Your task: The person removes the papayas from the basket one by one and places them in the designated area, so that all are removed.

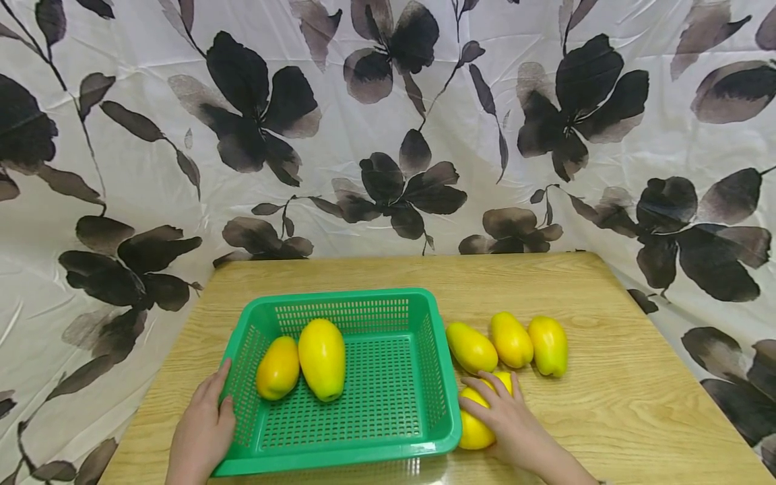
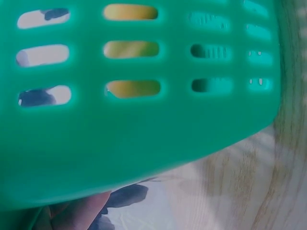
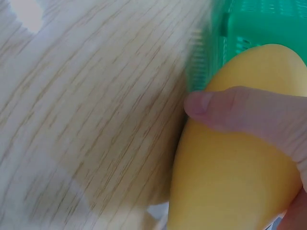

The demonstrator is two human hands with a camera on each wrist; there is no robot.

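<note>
At the left side of the green plastic basket (image 1: 339, 461), my left hand (image 1: 203, 421) grips the rim. In the left wrist view only part of a finger (image 2: 81, 211) shows below the basket wall (image 2: 120, 139). Inside the basket lie a mango (image 1: 279, 369) and a larger yellow papaya (image 1: 322, 360), side by side. My right hand (image 1: 506, 414) holds another yellow papaya (image 1: 475, 424) just outside the basket's right wall. The right wrist view shows the thumb (image 3: 240, 108) across this papaya (image 3: 230, 167); the other fingertips are hidden there.
Three more mangoes lie right of the basket: one greenish yellow (image 1: 471, 347), one in the middle (image 1: 512, 339) and one at the right (image 1: 548, 345). Everything stands on a wooden table (image 1: 630, 404). A floral cloth (image 1: 388, 121) hangs behind and beside it.
</note>
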